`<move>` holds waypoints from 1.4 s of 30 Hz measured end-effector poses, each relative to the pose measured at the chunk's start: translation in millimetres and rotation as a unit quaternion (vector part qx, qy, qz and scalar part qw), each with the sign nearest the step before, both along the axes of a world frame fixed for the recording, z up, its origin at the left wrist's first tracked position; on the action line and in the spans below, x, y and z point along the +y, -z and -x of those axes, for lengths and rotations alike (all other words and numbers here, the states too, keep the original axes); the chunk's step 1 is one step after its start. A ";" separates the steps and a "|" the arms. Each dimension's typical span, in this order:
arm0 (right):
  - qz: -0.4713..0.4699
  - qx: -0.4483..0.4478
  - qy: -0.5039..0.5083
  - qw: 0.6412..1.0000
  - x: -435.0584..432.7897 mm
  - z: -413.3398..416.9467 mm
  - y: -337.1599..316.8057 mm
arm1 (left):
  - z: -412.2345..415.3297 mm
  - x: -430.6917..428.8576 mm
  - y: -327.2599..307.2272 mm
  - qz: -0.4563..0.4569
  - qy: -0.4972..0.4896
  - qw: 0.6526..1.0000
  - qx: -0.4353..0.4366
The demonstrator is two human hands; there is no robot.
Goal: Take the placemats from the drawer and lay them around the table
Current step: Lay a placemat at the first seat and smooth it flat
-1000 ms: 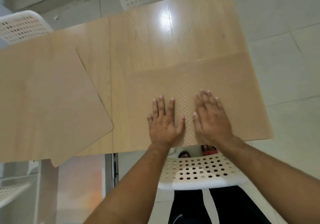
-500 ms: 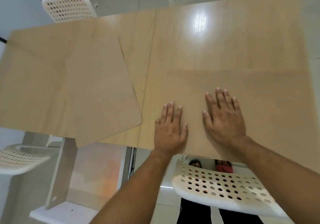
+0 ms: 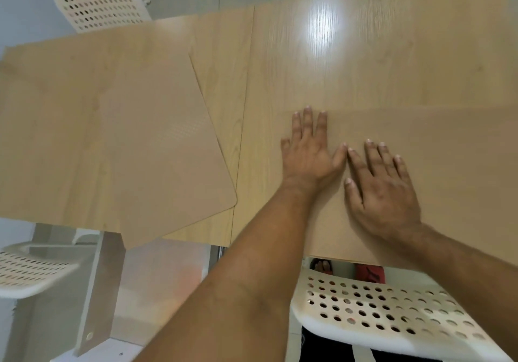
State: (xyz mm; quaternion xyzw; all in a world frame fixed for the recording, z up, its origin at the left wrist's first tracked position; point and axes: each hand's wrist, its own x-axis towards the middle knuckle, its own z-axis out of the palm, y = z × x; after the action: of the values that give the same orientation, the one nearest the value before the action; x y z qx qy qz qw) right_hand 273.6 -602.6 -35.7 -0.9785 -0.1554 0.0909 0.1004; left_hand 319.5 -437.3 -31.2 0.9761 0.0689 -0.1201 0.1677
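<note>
Both hands, left hand point(image 3: 307, 151) and right hand point(image 3: 382, 193), lie flat and open, gripping nothing, pressing the near-right placemat point(image 3: 448, 165) onto the table point(image 3: 392, 53); next, square the overhanging left placemat point(image 3: 117, 143)

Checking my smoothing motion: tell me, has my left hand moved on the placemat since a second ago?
Yes. The left hand slid away from you toward the placemat far edge, now ahead of the right hand.
</note>
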 end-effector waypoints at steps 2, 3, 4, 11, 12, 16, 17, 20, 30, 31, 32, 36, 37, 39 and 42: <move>-0.003 -0.006 0.005 1.000 0.1 -0.2 1.7 | -2.0 1.7 2.8 -0.006 -0.012 1.000 0.000; -0.005 -0.008 0.006 1.000 0.0 0.0 2.1 | 3.2 2.1 3.5 -0.008 -0.014 1.000 -0.003; -0.007 -0.009 0.007 1.000 0.0 0.2 2.2 | 12.8 1.4 3.6 -0.006 -0.020 1.000 -0.005; -0.014 -0.003 0.006 1.000 0.9 0.5 -1.2 | 127.0 -36.4 1.6 -0.015 -0.042 0.999 0.017; -0.014 -0.001 0.006 1.000 0.7 0.3 -1.9 | 128.9 -38.7 3.4 -0.017 -0.036 0.999 0.024; -0.023 0.017 0.003 1.000 -0.2 -0.5 -2.7 | 88.1 -31.0 1.7 0.003 -0.036 0.999 0.002; -0.024 0.019 0.005 1.000 0.0 -0.5 -2.7 | 71.7 -29.8 -1.1 0.008 -0.041 0.999 -0.003; -0.024 0.028 0.017 0.999 2.0 -1.2 -3.7 | 31.6 -36.2 -9.4 0.015 -0.037 0.999 -0.014; 0.038 0.029 0.046 0.998 -45.0 -59.6 -2.1 | 25.9 -46.4 -0.3 -0.002 -0.035 0.999 -0.013; 0.035 0.027 0.063 0.997 -58.2 -61.9 -0.4 | 25.9 -46.6 -1.1 -0.001 -0.031 1.000 -0.004; 0.034 0.023 0.083 0.996 -71.1 -63.6 0.3 | 25.5 -46.4 -1.7 0.001 -0.031 1.000 0.001; 0.041 0.018 0.147 0.988 -110.3 -70.3 0.0 | 23.4 -51.2 -4.3 0.006 -0.053 0.998 0.014; 0.040 0.020 0.159 0.986 -118.0 -71.7 -0.6 | 23.0 -53.6 -4.6 0.004 -0.061 0.998 0.015; 0.038 0.018 0.181 0.983 -133.7 -73.4 -1.9 | 22.7 -57.1 -4.3 -0.006 -0.075 0.997 0.013; 0.027 0.019 0.204 0.978 -156.0 -73.6 -3.5 | 22.2 -59.5 -3.1 -0.013 -0.080 0.997 0.004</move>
State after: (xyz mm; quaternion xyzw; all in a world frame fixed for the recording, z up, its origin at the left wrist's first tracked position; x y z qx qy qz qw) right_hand 347.2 -758.6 -32.2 -0.9901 0.0516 0.0914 0.0929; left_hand 297.3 -496.8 -28.1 0.9692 0.1487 -0.1088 0.1636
